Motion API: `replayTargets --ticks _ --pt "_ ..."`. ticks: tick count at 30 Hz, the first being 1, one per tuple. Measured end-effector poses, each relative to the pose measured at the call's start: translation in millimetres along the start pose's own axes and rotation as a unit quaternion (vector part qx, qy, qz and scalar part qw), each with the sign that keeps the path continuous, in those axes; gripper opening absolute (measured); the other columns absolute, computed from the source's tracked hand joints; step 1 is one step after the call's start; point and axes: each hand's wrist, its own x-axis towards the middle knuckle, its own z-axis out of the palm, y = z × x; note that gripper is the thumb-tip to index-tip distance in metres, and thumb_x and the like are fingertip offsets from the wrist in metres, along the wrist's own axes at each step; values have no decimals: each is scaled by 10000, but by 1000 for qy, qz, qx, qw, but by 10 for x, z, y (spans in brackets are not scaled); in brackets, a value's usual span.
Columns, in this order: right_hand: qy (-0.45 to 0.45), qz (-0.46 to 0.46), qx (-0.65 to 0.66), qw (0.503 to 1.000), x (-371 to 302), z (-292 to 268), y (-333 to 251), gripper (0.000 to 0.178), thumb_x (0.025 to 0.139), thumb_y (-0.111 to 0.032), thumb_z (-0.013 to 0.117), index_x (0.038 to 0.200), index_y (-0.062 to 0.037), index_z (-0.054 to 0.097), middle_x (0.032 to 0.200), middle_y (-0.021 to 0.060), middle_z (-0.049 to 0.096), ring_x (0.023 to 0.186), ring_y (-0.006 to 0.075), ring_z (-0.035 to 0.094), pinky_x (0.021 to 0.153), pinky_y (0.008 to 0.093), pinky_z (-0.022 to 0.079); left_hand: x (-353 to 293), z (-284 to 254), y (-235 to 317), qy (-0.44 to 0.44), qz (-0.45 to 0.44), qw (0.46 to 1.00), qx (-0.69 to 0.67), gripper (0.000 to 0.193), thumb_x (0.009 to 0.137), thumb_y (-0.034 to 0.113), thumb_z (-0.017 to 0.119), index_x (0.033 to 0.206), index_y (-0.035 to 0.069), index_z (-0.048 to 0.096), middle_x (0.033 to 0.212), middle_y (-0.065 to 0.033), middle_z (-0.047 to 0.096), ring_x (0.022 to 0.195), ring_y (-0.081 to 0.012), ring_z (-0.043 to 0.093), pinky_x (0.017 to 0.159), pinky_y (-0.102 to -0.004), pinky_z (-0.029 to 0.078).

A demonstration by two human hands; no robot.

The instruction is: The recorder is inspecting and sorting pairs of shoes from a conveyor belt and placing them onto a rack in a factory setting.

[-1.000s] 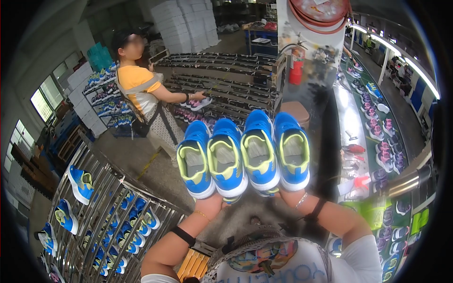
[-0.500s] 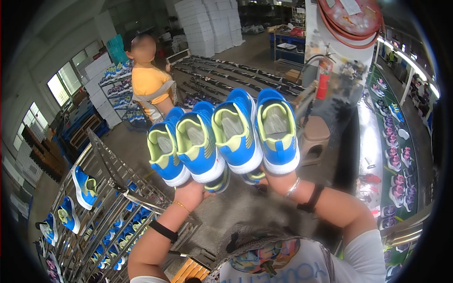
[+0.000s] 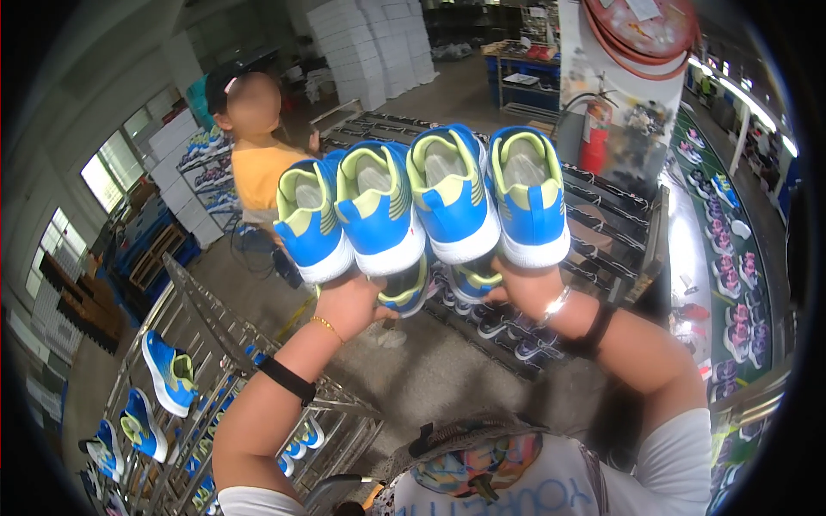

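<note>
Held out in front of the body above the floor (image 3: 413,378), 4 blue shoes (image 3: 379,228) with white soles and lime linings stand side by side, heels toward the wearer, with 2 more shoes (image 3: 404,288) partly visible beneath. The left hand (image 3: 342,301) has its grip closed on the left-side shoes, the right hand (image 3: 531,288) on the right-side ones; most fingers are hidden. At lower left, a metal rack (image 3: 205,304) carries similar shoes (image 3: 169,377).

Left arm (image 3: 249,430): thin gold-coloured bracelet (image 3: 327,329), black band (image 3: 286,380). Right arm (image 3: 650,361): shiny silver-coloured bracelet (image 3: 557,304), dark band (image 3: 598,325). White short-sleeved shirt (image 3: 675,464); multicoloured print (image 3: 477,467) and blue lettering (image 3: 535,483) on front.
</note>
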Motion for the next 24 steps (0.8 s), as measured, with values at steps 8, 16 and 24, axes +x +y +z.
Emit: replayTargets --ticks 8,16,24 --pt "37 39 -162 985 -62 -353 139 462 590 -389 721 868 -70 536 851 96 546 836 307 523 699 406 412 739 -116 49 -74 47 995 -37 470 660 438 673 920 57 582 927 -151 574 822 -327 587 678 -402 481" --pt "-22 216 -211 953 -415 -769 357 474 558 -410 735 860 -78 582 852 91 574 845 297 543 693 419 410 1453 16 489 -47 174 981 -73 485 643 457 682 927 74 594 925 -151 568 826 -324 589 679 -404 485" --pt "-39 269 -256 928 -716 -984 425 455 615 -469 685 815 -66 613 745 90 597 780 272 591 665 372 460 1926 170 819 -35 284 954 -87 541 604 526 678 939 106 619 862 -136 577 810 -302 590 688 -386 481"
